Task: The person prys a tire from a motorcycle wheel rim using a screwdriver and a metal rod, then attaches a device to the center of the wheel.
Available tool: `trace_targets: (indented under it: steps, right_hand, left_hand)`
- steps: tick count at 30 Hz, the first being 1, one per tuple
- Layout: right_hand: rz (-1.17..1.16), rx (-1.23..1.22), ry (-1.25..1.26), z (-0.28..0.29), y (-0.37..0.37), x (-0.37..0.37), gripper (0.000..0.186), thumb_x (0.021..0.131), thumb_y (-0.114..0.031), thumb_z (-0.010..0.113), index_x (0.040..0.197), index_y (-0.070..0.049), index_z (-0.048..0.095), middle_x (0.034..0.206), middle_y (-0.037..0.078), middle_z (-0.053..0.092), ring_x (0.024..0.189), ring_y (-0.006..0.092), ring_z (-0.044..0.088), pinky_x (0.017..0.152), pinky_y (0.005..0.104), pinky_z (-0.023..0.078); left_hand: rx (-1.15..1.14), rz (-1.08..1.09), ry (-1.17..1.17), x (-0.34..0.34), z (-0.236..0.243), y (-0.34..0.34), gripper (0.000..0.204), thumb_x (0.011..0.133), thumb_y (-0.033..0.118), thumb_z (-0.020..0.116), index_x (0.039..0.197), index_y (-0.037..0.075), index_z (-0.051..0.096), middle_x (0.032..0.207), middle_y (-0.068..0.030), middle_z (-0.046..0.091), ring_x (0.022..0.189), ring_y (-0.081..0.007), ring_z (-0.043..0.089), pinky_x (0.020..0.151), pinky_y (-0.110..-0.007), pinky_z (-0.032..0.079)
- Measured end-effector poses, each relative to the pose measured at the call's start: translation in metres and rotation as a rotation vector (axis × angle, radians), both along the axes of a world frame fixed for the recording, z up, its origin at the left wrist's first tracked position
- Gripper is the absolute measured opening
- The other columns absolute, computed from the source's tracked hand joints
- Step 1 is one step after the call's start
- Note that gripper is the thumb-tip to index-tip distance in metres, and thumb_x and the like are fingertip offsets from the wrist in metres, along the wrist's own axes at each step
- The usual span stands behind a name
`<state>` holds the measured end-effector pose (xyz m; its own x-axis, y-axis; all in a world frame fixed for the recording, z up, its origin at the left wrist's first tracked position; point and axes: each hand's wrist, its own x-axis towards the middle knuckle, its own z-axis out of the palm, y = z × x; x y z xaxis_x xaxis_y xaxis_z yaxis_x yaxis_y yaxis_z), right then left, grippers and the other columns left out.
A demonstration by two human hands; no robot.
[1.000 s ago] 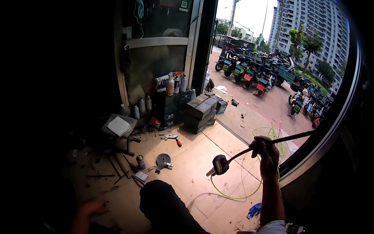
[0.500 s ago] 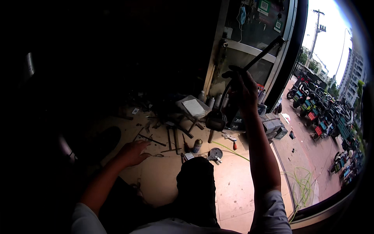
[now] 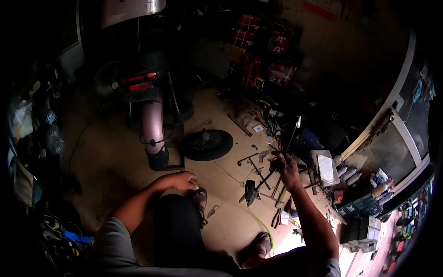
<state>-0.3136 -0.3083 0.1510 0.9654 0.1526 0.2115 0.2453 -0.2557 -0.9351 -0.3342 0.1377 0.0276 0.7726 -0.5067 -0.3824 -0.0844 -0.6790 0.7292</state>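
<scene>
My right hand (image 3: 288, 170) is closed around the thin dark hose of what looks like a tyre inflator. A pale metal tip (image 3: 298, 122) sticks up above the fist, and the inflator's black body (image 3: 250, 190) hangs to the lower left. A yellow-green air hose (image 3: 264, 225) rises from the floor toward that body. My left hand (image 3: 184, 181) is over my knee with loosely bent fingers, and nothing shows in it. Beyond it, a dark wheel with a tyre (image 3: 208, 144) lies flat beside the pink rear mudguard (image 3: 152, 121) of a scooter.
Rods and hand tools lie on the tiled floor, with pliers (image 3: 276, 218) among them. A small stool (image 3: 326, 168) bears a white pad. Spray cans (image 3: 349, 175) and boxes (image 3: 360, 207) stand by the glass door (image 3: 400, 138). Stacked red boxes (image 3: 281, 74) are at the back.
The view has swung left, from the doorway and street to the scooter and wheel. My right hand still holds the inflator, now lower. My left hand has come over the knee.
</scene>
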Motion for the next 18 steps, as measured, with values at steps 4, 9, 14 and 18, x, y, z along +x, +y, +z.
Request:
trace_targets:
  steps: [4,9,14,18]
  right_hand:
    - [0.079,0.11,0.152,-0.065,0.044,0.024,0.043,0.115,-0.036,0.043,0.133,0.0,0.059,0.076,0.004,0.067,0.072,0.0115,0.062,0.069,0.0253,0.046]
    - [0.089,0.486,0.441,-0.109,0.098,0.069,0.041,0.114,-0.034,0.047,0.134,0.0,0.057,0.073,0.005,0.062,0.066,0.0142,0.06,0.064,0.0289,0.048]
    - [-0.063,0.695,0.719,-0.186,0.145,0.107,0.047,0.112,-0.035,0.051,0.138,0.004,0.053,0.072,0.005,0.057,0.065,0.0169,0.057,0.063,0.0313,0.049]
    - [-0.124,0.471,0.648,-0.213,0.163,0.101,0.045,0.112,-0.036,0.05,0.131,0.005,0.058,0.073,0.005,0.063,0.061,0.0138,0.059,0.059,0.0264,0.046]
  left_hand:
    - [-0.128,0.466,-0.061,0.04,-0.104,0.001,0.053,0.094,0.034,0.076,0.131,-0.002,0.064,0.119,-0.0151,0.073,0.109,-0.0239,0.069,0.098,-0.035,0.054]
    - [-0.555,1.093,0.173,0.112,-0.194,0.008,0.036,0.096,0.041,0.075,0.111,0.009,0.066,0.092,-0.0017,0.066,0.085,-0.0183,0.064,0.075,-0.038,0.055]
    - [-0.777,1.574,0.559,0.205,-0.257,0.041,0.053,0.095,0.056,0.073,0.125,0.013,0.063,0.11,-0.0036,0.07,0.1,-0.0237,0.067,0.087,-0.048,0.059]
    - [-1.201,1.506,0.596,0.251,-0.291,0.032,0.067,0.096,0.057,0.069,0.142,0.009,0.06,0.139,-0.0117,0.065,0.128,-0.0335,0.062,0.113,-0.053,0.048]
